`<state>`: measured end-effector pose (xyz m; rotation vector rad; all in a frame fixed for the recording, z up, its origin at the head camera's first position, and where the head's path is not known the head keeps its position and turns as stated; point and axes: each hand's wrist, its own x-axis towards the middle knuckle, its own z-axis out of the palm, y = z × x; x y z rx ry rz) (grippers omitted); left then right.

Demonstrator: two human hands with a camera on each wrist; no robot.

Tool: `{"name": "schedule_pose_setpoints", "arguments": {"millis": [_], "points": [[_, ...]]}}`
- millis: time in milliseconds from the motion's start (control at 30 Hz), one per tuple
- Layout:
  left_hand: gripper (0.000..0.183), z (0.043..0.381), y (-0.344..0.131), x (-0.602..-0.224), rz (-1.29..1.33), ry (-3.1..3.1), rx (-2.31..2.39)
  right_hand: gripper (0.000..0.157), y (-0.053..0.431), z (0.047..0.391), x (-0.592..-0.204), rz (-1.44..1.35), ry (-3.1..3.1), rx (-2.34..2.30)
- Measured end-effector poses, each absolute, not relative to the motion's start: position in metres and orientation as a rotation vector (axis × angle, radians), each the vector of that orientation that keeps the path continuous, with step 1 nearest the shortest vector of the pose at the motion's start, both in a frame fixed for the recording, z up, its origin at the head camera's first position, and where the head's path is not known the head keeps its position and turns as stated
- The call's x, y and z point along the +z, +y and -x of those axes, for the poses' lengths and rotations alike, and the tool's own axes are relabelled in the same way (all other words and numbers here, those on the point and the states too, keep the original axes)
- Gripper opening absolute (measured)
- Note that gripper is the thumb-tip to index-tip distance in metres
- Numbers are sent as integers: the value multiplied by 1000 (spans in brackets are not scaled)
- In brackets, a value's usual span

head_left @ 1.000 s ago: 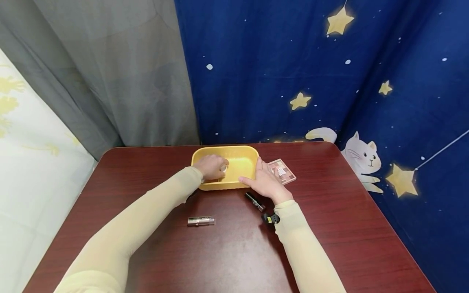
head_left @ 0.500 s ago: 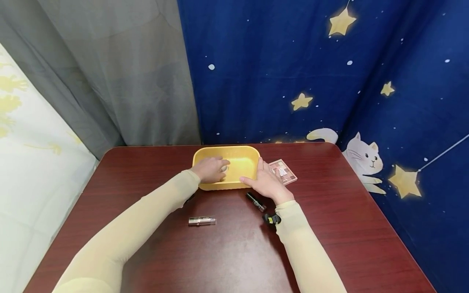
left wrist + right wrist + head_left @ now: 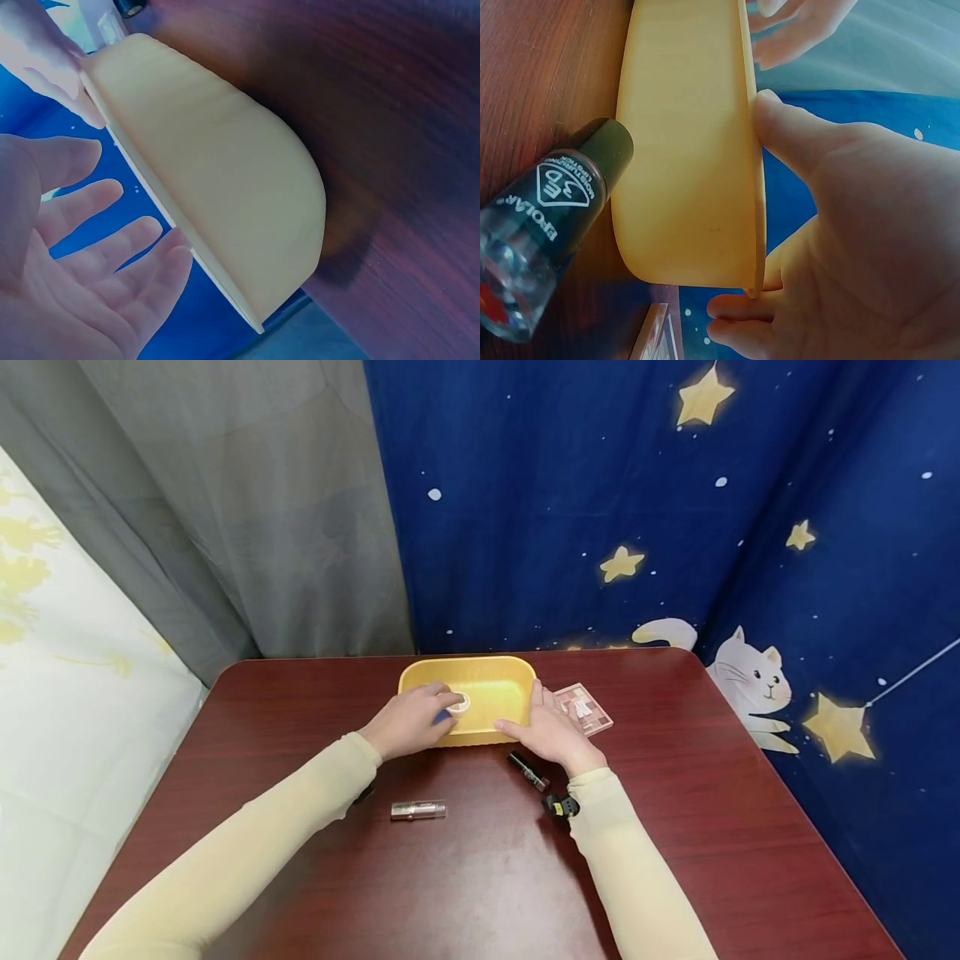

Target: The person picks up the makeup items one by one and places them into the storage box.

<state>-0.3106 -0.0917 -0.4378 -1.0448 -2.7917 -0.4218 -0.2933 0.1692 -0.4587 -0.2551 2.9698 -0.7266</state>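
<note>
A yellow plastic box (image 3: 498, 689) stands near the table's far edge. My right hand (image 3: 557, 732) grips its right end, thumb on the near rim (image 3: 759, 150) and fingers at the short side. Over the box's left part hovers my left hand (image 3: 408, 720), its fingers loosely spread and holding nothing in the left wrist view. Just past those fingertips a round, white-topped thing (image 3: 460, 702) lies in the box. A patch of blue shows between thumb and fingers; what it belongs to is unclear. Close to my right wrist lies a black lipstick tube (image 3: 553, 199) with a clear end.
A silvery lipstick tube (image 3: 417, 811) lies on the dark red table (image 3: 480, 893), nearer to me. Right of the box is an eyeshadow palette (image 3: 592, 712), partly behind my right hand. Curtains (image 3: 525, 527) hang directly behind the table's far edge.
My left hand has drawn back toward the near left, its fingers looser, and the white round thing in the box shows more fully. My right hand keeps its place on the box.
</note>
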Motion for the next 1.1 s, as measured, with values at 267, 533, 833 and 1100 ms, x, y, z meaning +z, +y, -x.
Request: {"name": "schedule_pose_setpoints", "arguments": {"millis": [267, 533, 833, 1100], "points": [[35, 292, -98, -434, 1041, -2724, -463, 116, 171, 297, -460, 257, 2960, -756], [33, 267, -112, -444, 1100, -2554, -420, 116, 170, 296, -462, 252, 2977, -731], [30, 234, -121, -455, 1262, -2364, -222, 115, 169, 293, -460, 276, 2974, -755], [17, 208, -127, -477, 1307, -2432, -167, 114, 170, 292, -460, 270, 2962, -778]]}}
